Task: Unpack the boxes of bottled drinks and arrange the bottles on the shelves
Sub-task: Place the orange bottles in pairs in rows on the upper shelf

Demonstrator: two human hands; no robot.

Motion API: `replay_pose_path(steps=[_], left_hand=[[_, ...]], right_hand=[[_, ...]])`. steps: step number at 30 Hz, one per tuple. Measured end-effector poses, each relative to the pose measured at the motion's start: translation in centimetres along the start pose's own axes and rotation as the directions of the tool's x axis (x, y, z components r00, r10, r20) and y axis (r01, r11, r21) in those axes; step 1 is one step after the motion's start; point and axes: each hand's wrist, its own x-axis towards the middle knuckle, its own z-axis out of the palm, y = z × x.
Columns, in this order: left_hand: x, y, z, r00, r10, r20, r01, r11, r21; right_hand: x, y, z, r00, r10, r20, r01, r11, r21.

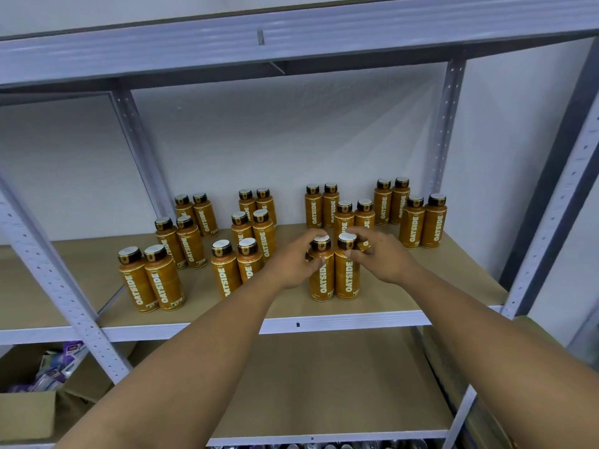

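Several orange OATSIDE bottles with dark caps stand in pairs on the wooden middle shelf (405, 296). The nearest pair stands upright, side by side near the front edge. My left hand (291, 264) curls round the neck of the left bottle (321, 280) of that pair. My right hand (382, 257) curls round the neck of the right bottle (347, 280). Both bottles rest on the shelf board. Another pair (152, 283) stands at the front left.
Grey perforated uprights (64, 286) frame the bay on both sides, and a grey beam (291, 37) runs overhead. The lower shelf board (324, 384) lies beneath. An open cardboard box (29, 413) with purple packets sits at the lower left.
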Motion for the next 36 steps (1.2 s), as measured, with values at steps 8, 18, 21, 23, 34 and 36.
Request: replay_pose_path(steps=[8, 18, 21, 23, 34, 36], left_hand=[[0.4, 0.0, -0.1, 1.0, -0.013, 0.006, 0.013, 1.0, 0.005], [0.5, 0.0, -0.2, 1.0, -0.001, 0.007, 0.001, 1.0, -0.001], [0.6, 0.0, -0.2, 1.0, -0.008, 0.009, 0.008, 1.0, 0.006], [0.6, -0.1, -0.2, 1.0, -0.007, 0.01, 0.007, 1.0, 0.011], [3.5, 2.6, -4.5, 0.999, -0.027, -0.041, 0.032, 0.991, 0.13], [4.7, 3.2, -5.4, 1.0, -0.012, -0.029, 0.017, 0.984, 0.178]], right_hand=[[0.2, 0.0, -0.1, 1.0, -0.004, 0.008, 0.004, 1.0, -0.004], [0.5, 0.1, -0.1, 1.0, -0.005, 0.016, 0.005, 1.0, 0.003], [0.5, 0.0, -0.2, 1.0, -0.001, 0.021, 0.001, 1.0, 0.006], [0.5, 0.0, -0.2, 1.0, 0.004, 0.026, -0.004, 1.0, 0.006], [3.2, -1.4, -5.0, 1.0, -0.03, 0.009, 0.03, 0.996, -0.089], [4.6, -1.5, -6.3, 0.999, -0.031, 0.023, 0.034, 0.99, -0.14]])
